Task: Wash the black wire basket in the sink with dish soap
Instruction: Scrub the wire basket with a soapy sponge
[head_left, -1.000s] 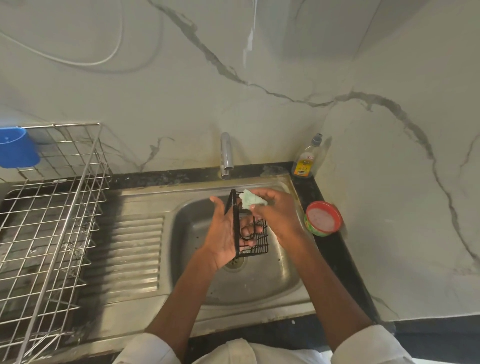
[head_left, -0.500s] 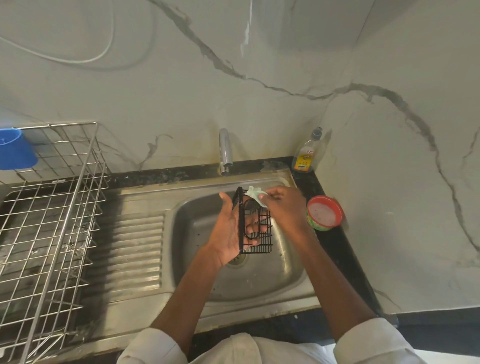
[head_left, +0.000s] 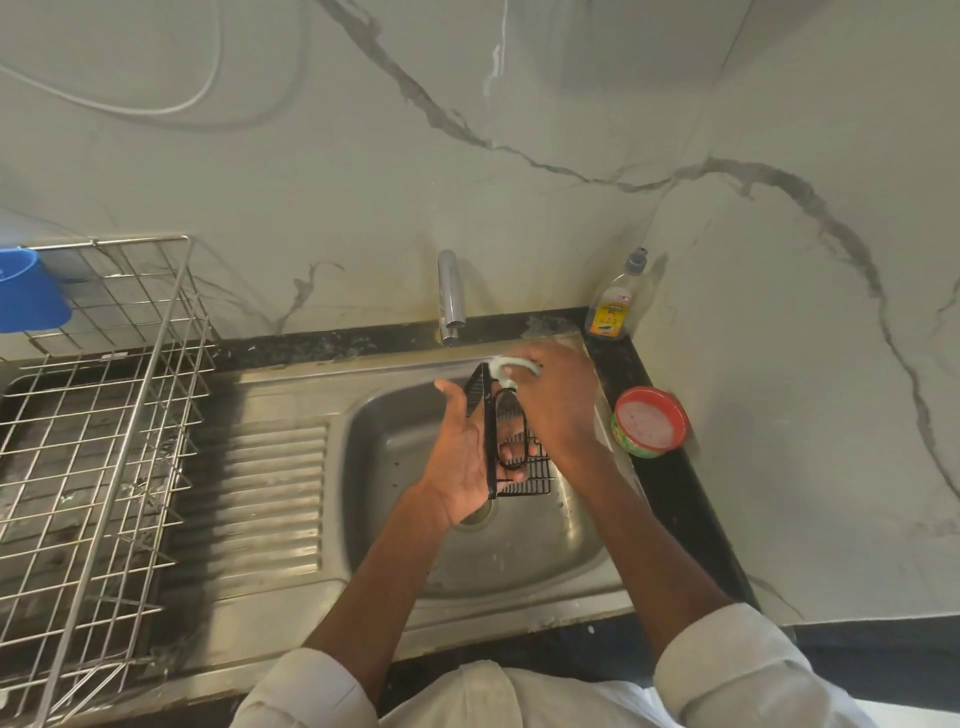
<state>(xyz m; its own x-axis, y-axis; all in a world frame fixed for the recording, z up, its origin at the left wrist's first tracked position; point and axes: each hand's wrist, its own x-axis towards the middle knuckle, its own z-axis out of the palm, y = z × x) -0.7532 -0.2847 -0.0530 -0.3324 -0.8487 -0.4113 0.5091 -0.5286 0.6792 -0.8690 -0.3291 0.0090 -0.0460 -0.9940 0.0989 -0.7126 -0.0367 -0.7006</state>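
Here we hold the black wire basket (head_left: 511, 457) upright over the sink (head_left: 519, 551), our left hand (head_left: 462, 457) gripping its edge, our right hand (head_left: 558, 410) pinching a pale scrubber (head_left: 511, 366) against its top. Wet, soapy wire could slip from our left hand. Beyond our right hand, the soap tub (head_left: 649, 421) sits near enough to knock.

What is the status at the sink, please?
Left hand grips basket over sink. Right hand pinches sponge, on the basket's top edge. Nothing in the way.
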